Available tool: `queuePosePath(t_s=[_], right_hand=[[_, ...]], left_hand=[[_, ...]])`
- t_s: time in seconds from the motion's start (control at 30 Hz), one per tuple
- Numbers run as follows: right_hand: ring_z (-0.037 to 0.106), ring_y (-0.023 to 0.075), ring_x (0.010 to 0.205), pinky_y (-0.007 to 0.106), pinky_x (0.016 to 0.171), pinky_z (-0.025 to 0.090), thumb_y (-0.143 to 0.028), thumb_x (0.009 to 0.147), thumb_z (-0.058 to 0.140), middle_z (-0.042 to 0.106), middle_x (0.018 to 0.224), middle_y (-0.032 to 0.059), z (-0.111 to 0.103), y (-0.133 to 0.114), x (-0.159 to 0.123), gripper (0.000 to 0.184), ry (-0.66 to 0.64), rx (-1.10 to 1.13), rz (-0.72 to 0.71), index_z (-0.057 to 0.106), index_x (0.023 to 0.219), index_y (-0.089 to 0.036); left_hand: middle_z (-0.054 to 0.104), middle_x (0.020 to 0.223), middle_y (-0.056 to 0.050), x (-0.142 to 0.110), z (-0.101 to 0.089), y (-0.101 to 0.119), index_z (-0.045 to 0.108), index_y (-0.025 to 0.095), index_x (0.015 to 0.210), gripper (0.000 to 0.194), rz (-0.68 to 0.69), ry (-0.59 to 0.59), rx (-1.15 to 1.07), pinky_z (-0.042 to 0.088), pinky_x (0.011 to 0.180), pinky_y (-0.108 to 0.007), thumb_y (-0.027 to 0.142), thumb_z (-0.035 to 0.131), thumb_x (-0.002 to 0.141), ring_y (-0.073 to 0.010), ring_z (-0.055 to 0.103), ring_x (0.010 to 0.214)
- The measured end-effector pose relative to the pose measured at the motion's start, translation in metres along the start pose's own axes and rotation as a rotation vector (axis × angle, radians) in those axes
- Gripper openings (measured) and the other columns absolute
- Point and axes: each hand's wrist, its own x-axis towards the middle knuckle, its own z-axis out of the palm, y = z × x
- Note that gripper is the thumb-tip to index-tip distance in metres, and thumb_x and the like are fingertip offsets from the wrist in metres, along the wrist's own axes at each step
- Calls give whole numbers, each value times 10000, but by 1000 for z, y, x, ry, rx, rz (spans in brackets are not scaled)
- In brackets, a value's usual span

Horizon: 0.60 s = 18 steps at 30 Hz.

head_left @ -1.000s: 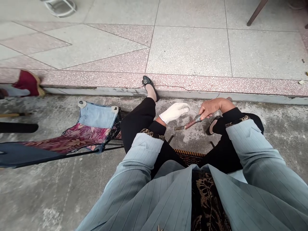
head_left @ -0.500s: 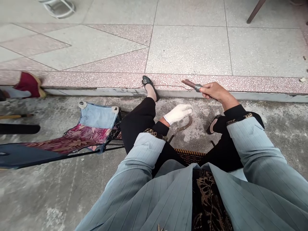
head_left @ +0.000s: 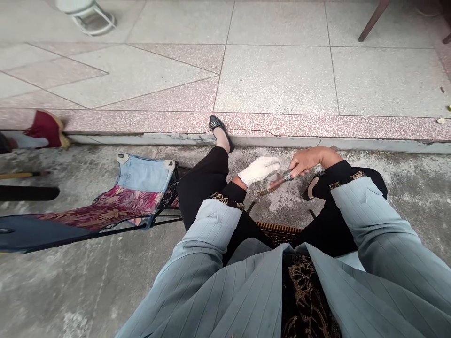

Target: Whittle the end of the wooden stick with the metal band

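Note:
My right hand (head_left: 306,161) is bare and closed around a short brown stick (head_left: 276,183) wound with grey wire (head_left: 287,174). The stick slants down to the left, its tip smeared by motion. Beside it, my left hand (head_left: 261,170) wears a white knitted glove. Its fingers are closed at the upper end of a curved brown stick (head_left: 262,193), whose lower end shows below the glove. The wire-wound stick crosses in front of the curved one and hides part of it; I cannot tell whether they touch.
A folding chair (head_left: 123,209) with patterned fabric stands at the left. Another person's red shoe (head_left: 47,129) is beyond it. A raised tiled step (head_left: 275,124) runs ahead, with a white stool (head_left: 93,19) and a dark furniture leg (head_left: 373,21) on it. A woven seat (head_left: 278,231) is under me.
My right hand has come down and turned, swinging the wire-wound stick from pointing up-left to pointing down-left, across the curved stick. My gloved left hand has stayed nearly in place.

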Motion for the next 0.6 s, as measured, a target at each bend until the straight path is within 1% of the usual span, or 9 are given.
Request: queuePosePath(t_s=[0.03,0.07,0.17,0.23,0.3,0.37,0.47,0.53,0.6], right_hand=[[470,79,532,242,572,388,-492,814,678,609,636,-24,-2,0,-4,397,49,38,-57,739,985,-139],[465,72,538,230,568,385,-503,819,669,608,655,-34,-4,0,-9,410,130,92,-127,729,1024,-153],[462,71,526,220,525,373,-552,781,709,600,655,-20,-9,2,-14,423,520,383,-316,705,916,-151],[459,74,516,217,491,358,-594,774,710,592,648,3,-11,5,-11,454,768,579,-342,664,840,-147],[446,75,499,217,464,335,-614,775,705,575,629,12,-12,7,-6,473,930,672,-285,629,799,-148],[434,76,487,223,464,329,-591,792,702,561,610,12,-12,8,-2,456,987,614,-178,627,779,-141],[473,103,530,248,527,356,-543,827,679,580,618,27,-13,8,1,420,1012,314,45,693,826,-123],[553,157,638,276,593,384,-534,833,669,640,710,65,-13,6,2,418,981,53,216,738,927,-133],[610,225,781,308,654,407,-532,839,657,690,864,110,-12,2,4,426,883,-168,354,754,1019,-158]], left_hand=[[602,733,-12,1,0,-1,648,140,867,305,-21,32,-73,396,629,-236,406,501,897,-124,520,648],[570,690,-2,1,0,-2,635,140,871,312,-44,64,-155,388,598,-232,420,501,899,-113,489,600],[469,589,32,2,6,-4,602,146,867,330,-99,125,-351,326,501,-214,453,491,912,-84,390,494],[452,575,37,3,11,-2,597,147,849,325,-105,74,-395,287,470,-205,452,503,910,-76,369,475],[458,575,34,3,16,2,608,144,846,320,-100,-18,-405,269,458,-202,446,520,903,-71,365,468],[470,567,28,2,18,8,625,140,828,317,-99,-79,-385,278,460,-206,437,538,897,-72,374,467],[514,571,10,0,18,16,645,141,777,281,-106,-52,-308,320,484,-214,402,596,870,-81,433,488],[543,586,2,-2,17,20,651,145,746,261,-106,-17,-269,354,510,-217,378,616,858,-90,481,513],[545,582,4,-4,15,22,649,150,725,260,-110,20,-247,377,529,-221,369,613,861,-97,512,528]])
